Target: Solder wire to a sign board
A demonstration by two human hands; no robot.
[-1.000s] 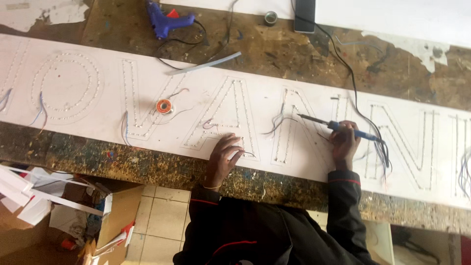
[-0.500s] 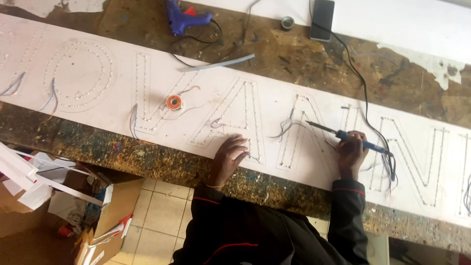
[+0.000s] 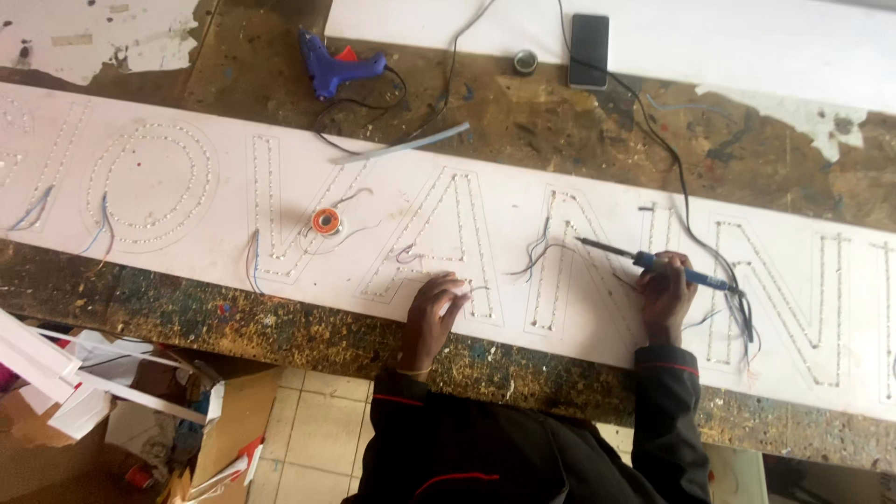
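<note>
A long white sign board (image 3: 523,201) w/ outlined letters is laid across a paint-stained workbench (image 3: 597,131), near edge at 6 o'clock over tiled floor. A blue-handled soldering iron (image 3: 653,266) is gripped in the closed right hand (image 3: 665,294), tip towards 9 o'clock. The left hand (image 3: 434,313) is pressed on the board, fingers pinching a thin wire. A blue glue gun (image 3: 338,63) and dark phone (image 3: 589,38) are seen at 12 o'clock.

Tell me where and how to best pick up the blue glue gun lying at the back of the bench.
Probably by its handle. The glue gun lies flat on its side on the workbench, nozzle toward the left and the handle angled toward the near edge, so a hand coming from the near side could wrap it. Its black cord trails to the right; lift gently so it does not drag.
</note>
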